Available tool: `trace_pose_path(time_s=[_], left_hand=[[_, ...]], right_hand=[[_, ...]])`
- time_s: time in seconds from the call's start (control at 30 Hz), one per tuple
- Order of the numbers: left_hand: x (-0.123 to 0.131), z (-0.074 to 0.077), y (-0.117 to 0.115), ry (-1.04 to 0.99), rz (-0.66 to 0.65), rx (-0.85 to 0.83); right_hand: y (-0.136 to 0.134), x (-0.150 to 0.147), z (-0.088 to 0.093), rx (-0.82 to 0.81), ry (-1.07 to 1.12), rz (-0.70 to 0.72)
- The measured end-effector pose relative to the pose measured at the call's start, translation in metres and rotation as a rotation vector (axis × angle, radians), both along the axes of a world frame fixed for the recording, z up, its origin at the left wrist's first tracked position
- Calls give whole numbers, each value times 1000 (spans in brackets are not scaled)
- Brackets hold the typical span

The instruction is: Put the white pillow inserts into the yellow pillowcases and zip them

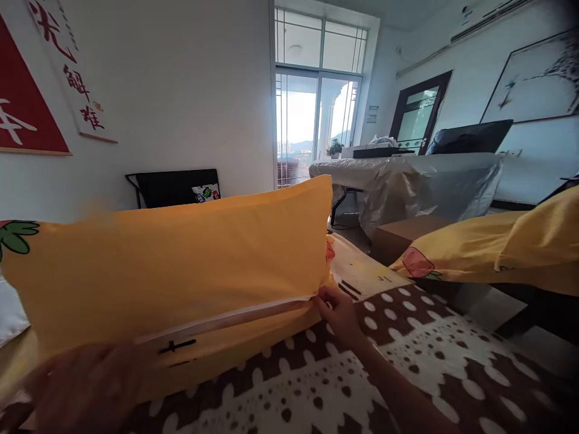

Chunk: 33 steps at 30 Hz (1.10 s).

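Note:
A yellow pillow in a pillowcase (181, 265) stands on its long edge on the bed in front of me, its zipper seam (226, 319) facing me. My right hand (337, 310) pinches the right end of that seam, fingers closed, probably on the zipper pull, which is too small to see. My left hand (85, 386) is blurred at the lower left, pressed against the pillow's lower left part; its fingers are smeared by motion.
A brown and white dotted blanket (407, 361) covers the bed. A second yellow pillow (506, 247) lies at the right. A plastic-covered table (407, 181) stands by the window (316, 120). A black chair (176, 187) stands against the left wall.

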<state>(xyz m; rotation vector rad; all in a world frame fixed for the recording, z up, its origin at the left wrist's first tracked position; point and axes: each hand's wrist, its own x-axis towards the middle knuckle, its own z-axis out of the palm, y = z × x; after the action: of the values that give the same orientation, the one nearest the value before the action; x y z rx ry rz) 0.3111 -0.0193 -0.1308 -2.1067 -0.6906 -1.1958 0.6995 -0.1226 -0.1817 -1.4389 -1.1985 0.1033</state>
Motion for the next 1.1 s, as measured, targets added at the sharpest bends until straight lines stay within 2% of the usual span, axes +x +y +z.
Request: trace_pose_path(time_s=[0.03, 0.07, 0.1, 0.2, 0.3, 0.37, 0.43, 0.47, 0.6, 0.67, 1.1], left_hand=[[22, 6, -9, 88, -52, 92], [47, 11, -19, 185, -161, 126], [74, 16, -30, 221, -285, 98], [157, 19, -58, 320, -521, -183], [219, 7, -70, 488, -561, -472], [240, -7, -69, 472, -551, -641], [248, -19, -66, 357, -533, -744], [249, -23, -65, 289, -516, -733], [243, -29, -67, 119, -377, -383], [241, -29, -69, 106, -349, -288], [244, -32, -79, 137, -360, -255]], right_hand=[[0, 0, -1, 5, 15, 10], [0, -1, -1, 8, 26, 17], [0, -2, -2, 11, 35, 22], [0, -3, -5, 17, 53, 24], [-2, -3, -9, 23, 67, 12], [-4, -3, -12, 18, 88, 18], [-6, -4, -12, 30, 110, 28], [-7, -5, -12, 45, 116, 31], [-10, -8, -8, 100, 109, 41], [-11, -8, -7, 119, 100, 48], [-12, -16, -12, 170, -31, -20]])
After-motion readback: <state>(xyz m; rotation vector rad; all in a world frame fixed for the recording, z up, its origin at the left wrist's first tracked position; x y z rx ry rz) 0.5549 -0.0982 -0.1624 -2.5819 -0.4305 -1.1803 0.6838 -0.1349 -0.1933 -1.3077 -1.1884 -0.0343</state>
